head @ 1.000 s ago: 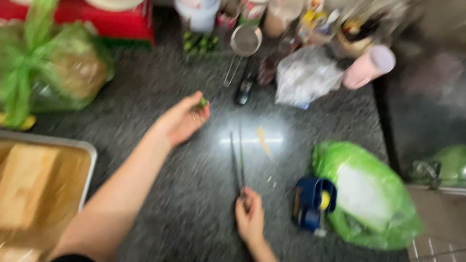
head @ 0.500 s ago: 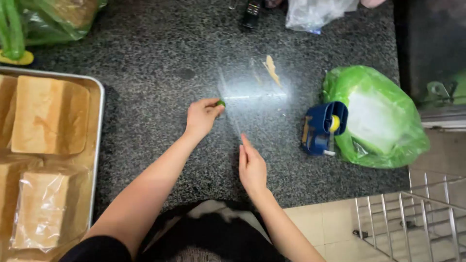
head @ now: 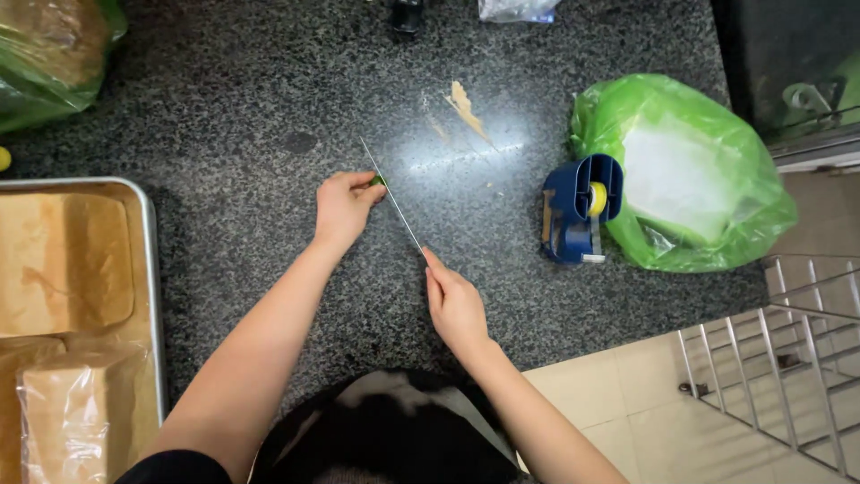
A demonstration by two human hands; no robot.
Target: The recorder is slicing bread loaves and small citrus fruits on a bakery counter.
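Observation:
My left hand [head: 343,205] pinches a small green piece [head: 379,180] against the dark speckled counter [head: 242,116]. A long thin knife [head: 391,194] runs diagonally from beside that piece down to my right hand [head: 455,303], which grips its handle with the forefinger laid along the back of the blade. The blade's edge rests right next to the green piece, at my left fingertips.
A blue tape dispenser [head: 577,209] stands right of the knife, against a green plastic bag [head: 681,175]. A metal tray [head: 154,296] of wrapped loaves sits at the left edge. Another green bag [head: 49,54] lies top left. A tan scrap [head: 468,109] lies on the counter. A wire rack [head: 779,350] stands lower right.
The camera has dropped from the back of the counter to its front edge. My left hand brought the green piece toward me, and the knife has swung to a diagonal against it.

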